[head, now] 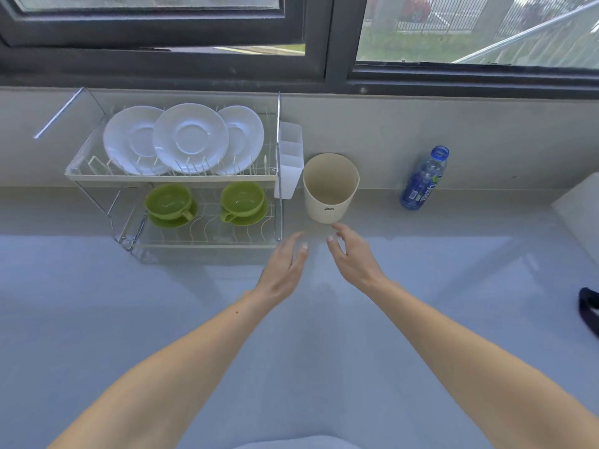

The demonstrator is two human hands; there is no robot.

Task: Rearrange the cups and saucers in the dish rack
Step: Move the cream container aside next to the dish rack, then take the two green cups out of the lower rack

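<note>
Hands: left hand (285,265) and right hand (351,257) spread, holding nothing
Cups: green cups (170,200) look light, rigid; take by handle
Saucers: white saucers (191,139) breakable; hold rims

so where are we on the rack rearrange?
Racked: three white saucers upright on top, two green cups on green saucers below. In hand: nothing; left hand and right hand both open over the counter. Left: unclear, one frame can't show whether rearranging has started or finished.
</note>
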